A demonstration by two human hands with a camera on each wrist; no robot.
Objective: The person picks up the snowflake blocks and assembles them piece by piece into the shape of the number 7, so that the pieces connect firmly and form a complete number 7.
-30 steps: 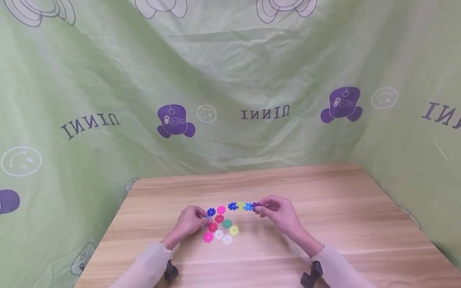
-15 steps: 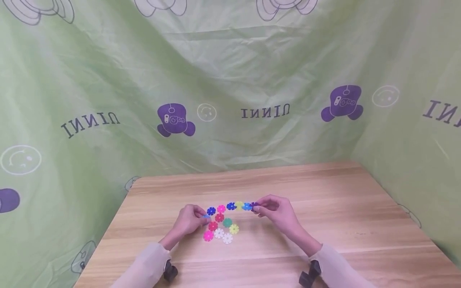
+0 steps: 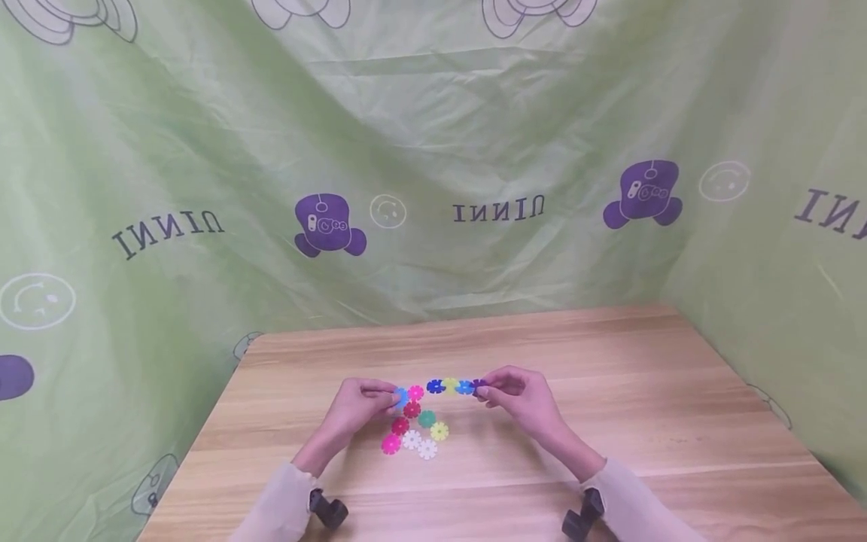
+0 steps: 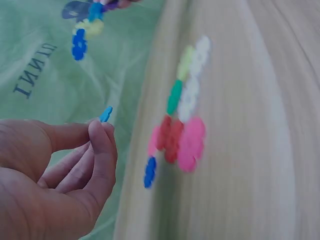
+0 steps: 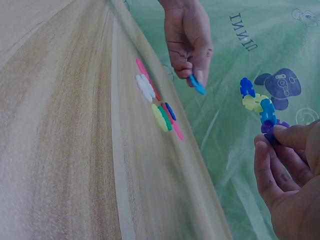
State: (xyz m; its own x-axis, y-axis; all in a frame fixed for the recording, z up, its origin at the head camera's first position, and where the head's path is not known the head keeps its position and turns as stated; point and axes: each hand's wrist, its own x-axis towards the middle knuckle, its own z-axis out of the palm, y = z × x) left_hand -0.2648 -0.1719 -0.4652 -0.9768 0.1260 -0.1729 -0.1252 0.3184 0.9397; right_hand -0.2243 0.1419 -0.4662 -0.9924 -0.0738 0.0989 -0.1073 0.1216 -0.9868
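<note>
In the head view my left hand (image 3: pixel 359 410) pinches a light blue snowflake disc (image 3: pixel 402 397) between thumb and fingertips, raised over the tabletop. My right hand (image 3: pixel 524 399) grips the purple disc (image 5: pixel 269 129) that ends a joined chain of snowflake discs. Along the chain, going away from that hand, come a light blue disc (image 5: pixel 268 111), a yellow one (image 5: pixel 255 103) and a dark blue one (image 5: pixel 247 87). The chain's dark blue end points toward the left hand, with a gap between it and the single disc.
Several loose snowflake discs lie on the wooden table (image 3: pixel 677 421) below the hands: pink (image 3: pixel 390 444), red (image 3: pixel 400 426), green (image 3: pixel 427 418), yellow (image 3: pixel 439 431), white (image 3: pixel 427 449) and dark blue (image 4: pixel 150 172). A green printed curtain (image 3: pixel 433 278) hangs behind.
My left hand has risen and moved slightly right with the light blue disc, which now covers the loose dark blue one in the head view. The right hand and chain have barely moved.
</note>
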